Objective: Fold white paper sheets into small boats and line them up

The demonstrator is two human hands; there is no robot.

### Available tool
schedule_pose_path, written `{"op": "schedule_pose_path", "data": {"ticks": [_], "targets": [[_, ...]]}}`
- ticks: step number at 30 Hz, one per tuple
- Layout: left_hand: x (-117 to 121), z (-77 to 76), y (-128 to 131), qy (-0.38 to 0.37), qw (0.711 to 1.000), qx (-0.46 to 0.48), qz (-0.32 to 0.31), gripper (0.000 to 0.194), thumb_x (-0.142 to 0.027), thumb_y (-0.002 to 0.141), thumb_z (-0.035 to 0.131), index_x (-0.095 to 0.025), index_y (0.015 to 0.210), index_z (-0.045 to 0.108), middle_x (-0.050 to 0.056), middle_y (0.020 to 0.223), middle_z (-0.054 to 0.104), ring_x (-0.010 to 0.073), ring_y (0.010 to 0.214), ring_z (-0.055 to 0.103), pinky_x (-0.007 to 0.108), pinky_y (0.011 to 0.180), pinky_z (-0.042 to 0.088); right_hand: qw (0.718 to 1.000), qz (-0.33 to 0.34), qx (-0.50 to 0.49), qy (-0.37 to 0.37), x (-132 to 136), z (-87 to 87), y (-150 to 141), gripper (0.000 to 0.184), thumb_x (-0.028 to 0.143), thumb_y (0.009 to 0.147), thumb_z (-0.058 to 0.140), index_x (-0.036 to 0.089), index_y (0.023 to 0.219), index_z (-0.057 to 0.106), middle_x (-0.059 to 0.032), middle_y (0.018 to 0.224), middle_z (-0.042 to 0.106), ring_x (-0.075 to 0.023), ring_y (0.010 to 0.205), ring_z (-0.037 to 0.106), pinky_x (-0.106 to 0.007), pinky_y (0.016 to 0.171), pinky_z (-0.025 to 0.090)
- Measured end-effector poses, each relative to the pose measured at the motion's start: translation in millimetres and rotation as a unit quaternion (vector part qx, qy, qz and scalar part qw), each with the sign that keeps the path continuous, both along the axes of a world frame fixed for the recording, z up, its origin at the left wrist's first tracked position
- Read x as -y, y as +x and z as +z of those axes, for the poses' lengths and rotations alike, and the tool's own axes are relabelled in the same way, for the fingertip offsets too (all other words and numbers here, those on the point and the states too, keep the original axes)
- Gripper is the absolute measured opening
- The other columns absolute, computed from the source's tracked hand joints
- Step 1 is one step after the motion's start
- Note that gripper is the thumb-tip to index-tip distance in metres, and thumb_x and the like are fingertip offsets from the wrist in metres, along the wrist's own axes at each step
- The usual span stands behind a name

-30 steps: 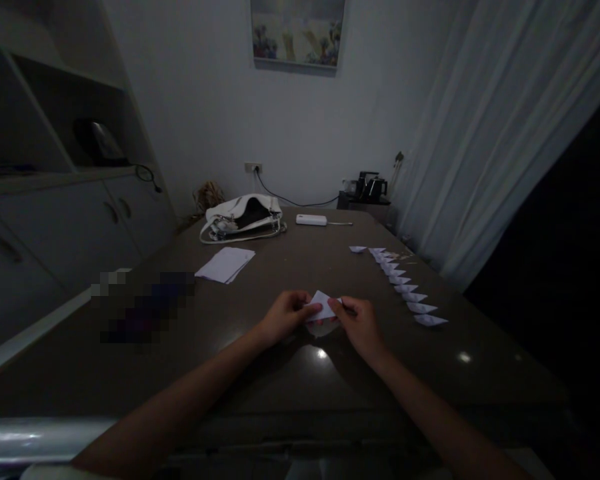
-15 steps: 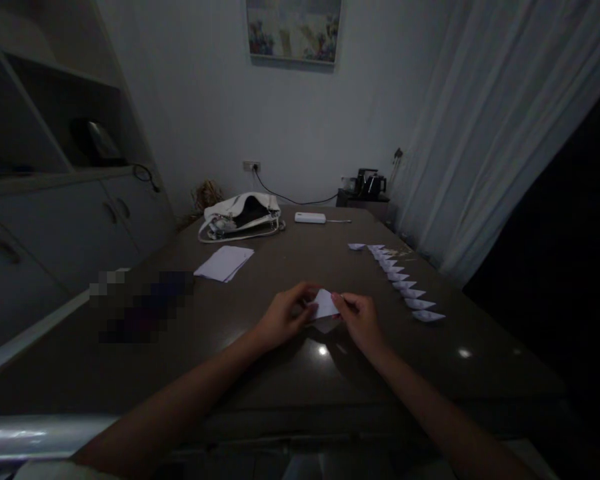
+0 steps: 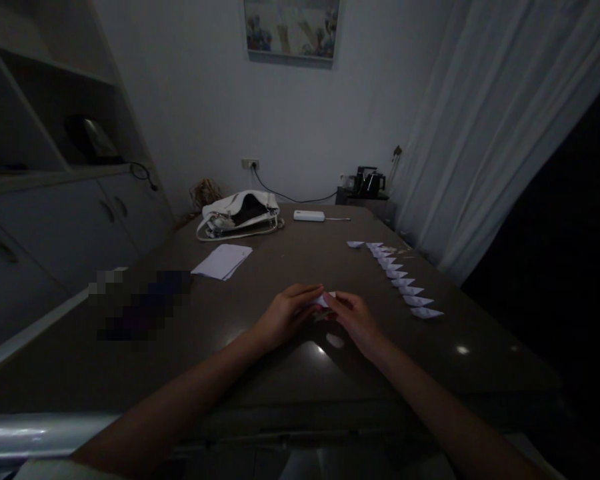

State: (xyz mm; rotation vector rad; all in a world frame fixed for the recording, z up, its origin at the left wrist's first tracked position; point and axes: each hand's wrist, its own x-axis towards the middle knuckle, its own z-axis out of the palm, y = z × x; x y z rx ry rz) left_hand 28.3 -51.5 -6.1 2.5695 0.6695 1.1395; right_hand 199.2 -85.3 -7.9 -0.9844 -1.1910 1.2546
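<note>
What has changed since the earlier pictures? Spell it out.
The left hand's fingers have moved right, over the folded paper, closer to the right hand; less paper shows. Unchanged: the right hand's grip, the paper boats, stacked sheets and white bag.

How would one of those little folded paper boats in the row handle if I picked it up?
The nearest folded paper boat is probably very light, being just folded paper. Its pointed ends might bend if pinched hard. With its narrow shape, it could tip if nudged.

L arm (image 3: 180,400) w/ pale sleeve (image 3: 65,471), mostly out of view; forearms (image 3: 430,400) bare.
</note>
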Motion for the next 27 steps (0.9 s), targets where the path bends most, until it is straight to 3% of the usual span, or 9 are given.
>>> {"op": "schedule_pose_path", "data": {"ticks": [11, 16, 20, 27], "targets": [[-0.8, 3.2, 2.0, -0.106, 0.992, 0.065, 0.012, 0.028, -0.027, 0.087, 0.056, -0.019, 0.113, 0.064, 0.009, 0.109, 0.067, 0.0192, 0.099, 0.062, 0.03, 0.086, 0.047, 0.997, -0.017, 0.057, 0.039, 0.5, 2.3, 2.0, 0.03, 0.043, 0.074, 0.066, 0.014, 0.082, 0.066, -0.005, 0.074, 0.065, -0.0159, 0.068, 0.059, -0.024, 0.06, 0.044], [-1.4, 4.2, 1.5, -0.165, 0.982, 0.079, 0.054, 0.027, -0.032, 0.085, 0.057, -0.018, 0.106, 0.068, 0.007, 0.102, 0.07, 0.0197, 0.089, 0.065, 0.026, 0.077, 0.048, 0.986, -0.09, 0.084, 0.115, -2.9, -1.2, 3.3, 0.03, 0.036, 0.07, 0.07, 0.018, 0.088, 0.055, -0.0041, 0.083, 0.063, -0.0155, 0.068, 0.058, -0.023, 0.056, 0.043], [-0.6, 4.5, 3.4, -0.223, 0.971, 0.077, 0.044, 0.03, -0.038, 0.084, 0.057, -0.017, 0.101, 0.071, 0.005, 0.094, 0.072, 0.0197, 0.082, 0.066, 0.025, 0.07, 0.047, 0.968, -0.1, 0.159, 0.165, -1.8, -1.4, 5.9, 0.025, 0.031, 0.076, 0.065, 0.019, 0.098, 0.06, -0.0069, 0.098, 0.064, -0.0172, 0.079, 0.06, -0.024, 0.062, 0.046], [-0.5, 4.4, 4.2, -0.295, 0.952, 0.079, 0.021, 0.034, -0.042, 0.082, 0.058, -0.014, 0.095, 0.073, 0.006, 0.083, 0.073, 0.0181, 0.072, 0.063, 0.023, 0.063, 0.045, 0.959, -0.1, 0.194, 0.183, -1.1, -0.1, 6.5, 0.016, 0.032, 0.079, 0.063, 0.016, 0.079, 0.068, -0.006, 0.077, 0.068, -0.0188, 0.071, 0.063, -0.027, 0.063, 0.046]]}}
